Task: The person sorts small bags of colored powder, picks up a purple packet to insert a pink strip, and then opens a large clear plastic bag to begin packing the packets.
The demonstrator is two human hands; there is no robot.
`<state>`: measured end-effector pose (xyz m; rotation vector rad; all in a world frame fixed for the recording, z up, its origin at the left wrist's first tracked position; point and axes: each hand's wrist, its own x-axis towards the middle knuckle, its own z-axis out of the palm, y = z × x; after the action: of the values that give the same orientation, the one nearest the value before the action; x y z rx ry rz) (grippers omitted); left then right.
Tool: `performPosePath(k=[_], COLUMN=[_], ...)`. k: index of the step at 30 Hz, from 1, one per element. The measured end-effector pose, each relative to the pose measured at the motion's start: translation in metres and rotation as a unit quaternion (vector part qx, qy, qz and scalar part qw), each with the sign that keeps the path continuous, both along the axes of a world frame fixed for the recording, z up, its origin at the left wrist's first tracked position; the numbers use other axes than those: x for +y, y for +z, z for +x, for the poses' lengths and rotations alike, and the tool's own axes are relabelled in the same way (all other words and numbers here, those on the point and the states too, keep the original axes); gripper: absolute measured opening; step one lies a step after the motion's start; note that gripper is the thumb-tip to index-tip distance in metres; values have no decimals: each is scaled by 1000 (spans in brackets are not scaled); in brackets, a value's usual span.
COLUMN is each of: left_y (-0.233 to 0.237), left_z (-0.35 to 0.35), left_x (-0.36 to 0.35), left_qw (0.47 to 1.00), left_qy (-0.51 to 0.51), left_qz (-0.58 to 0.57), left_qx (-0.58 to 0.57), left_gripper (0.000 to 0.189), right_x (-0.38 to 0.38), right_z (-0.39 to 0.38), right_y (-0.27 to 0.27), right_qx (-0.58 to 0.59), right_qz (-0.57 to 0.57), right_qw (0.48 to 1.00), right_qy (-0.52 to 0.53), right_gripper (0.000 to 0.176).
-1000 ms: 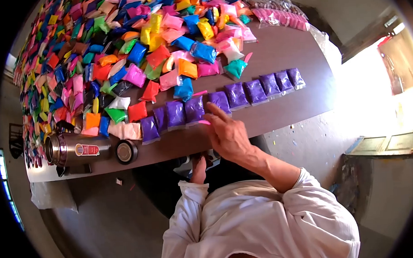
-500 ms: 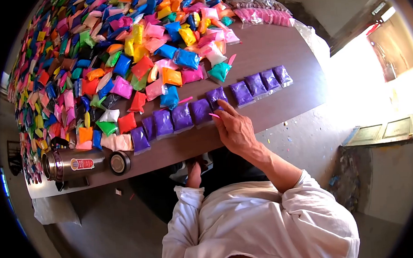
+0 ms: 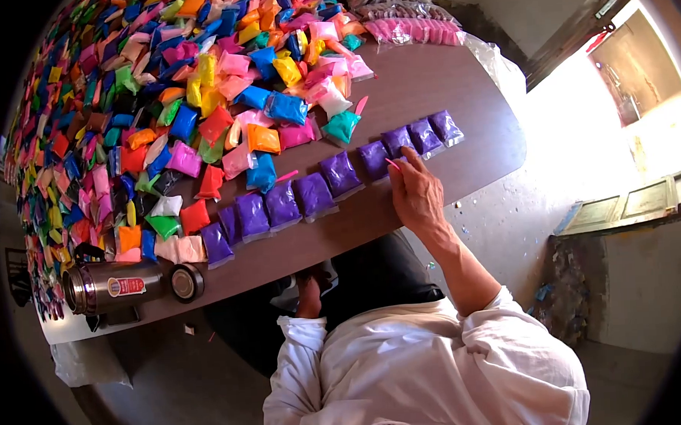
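Observation:
My right hand (image 3: 418,190) is over the right part of a row of purple packets. Between its thumb and fingers it pinches a thin pink stick (image 3: 393,164). Its forefinger reaches the lower edge of a purple packet (image 3: 397,142); whether it presses there is not clear. Just left of the fingers lies another purple packet (image 3: 372,160). More purple packets (image 3: 283,205) continue leftwards, each in clear film. A second pink stick (image 3: 287,175) lies above them. My left hand (image 3: 309,296) is low by my lap, below the table edge, its fingers mostly hidden.
A large heap of multicoloured packets (image 3: 184,120) covers the table's left and far side. Bagged pink packets (image 3: 416,31) are stacked at the back. A steel flask (image 3: 116,287) lies near the front left edge, its round lid (image 3: 186,282) beside it.
My right hand has moved right along the purple row, still with the pink stick. The view has shifted slightly. My left hand stays low by my lap.

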<state>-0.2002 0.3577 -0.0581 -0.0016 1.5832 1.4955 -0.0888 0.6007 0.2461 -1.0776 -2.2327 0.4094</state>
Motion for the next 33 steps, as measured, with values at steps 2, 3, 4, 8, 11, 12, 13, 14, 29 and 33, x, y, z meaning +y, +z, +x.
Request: performPosePath(k=[2,3,4,8,11,12,13,14,29,33], left_y=[-6,-8,-9,42,54,48,57,73,63,51], left_z=[4,5,7,2,1,1,0,-1,0,5], left_x=[-3,-4,-5,-6,-2,1,4,8,11,5], left_qw=[1000,999,998,998,999,1000,1000,999,1000,999], left_qy=[14,27,42,29,-16,-17,-17,-24,-4,-2], left_qz=[12,25,37,60,39,23,25,-24,-15,-1], left_qx=[2,6,9,-11,-22,-7,-7,-12,3,46], left_gripper=[40,40,39,37,36,37,37,37,39,37], right_x=[-2,-2,0,30,63,75,81,84,60,10], right_z=[-1,-1,-1,10,27,33,37,40,25,-7], right_y=[-2,-2,0,11,13,12,10,8,12,44], right_qx=[5,11,11,29,25,8,-9,-10,59,76], right_qz=[4,9,10,24,64,64,63,65,79,-63], right_qw=[1000,1000,1000,998,992,990,989,989,989,993], right_qy=[9,18,18,-53,-110,-122,-133,-132,-111,66], right_gripper=[18,18,18,20,22,23,24,24,22,16])
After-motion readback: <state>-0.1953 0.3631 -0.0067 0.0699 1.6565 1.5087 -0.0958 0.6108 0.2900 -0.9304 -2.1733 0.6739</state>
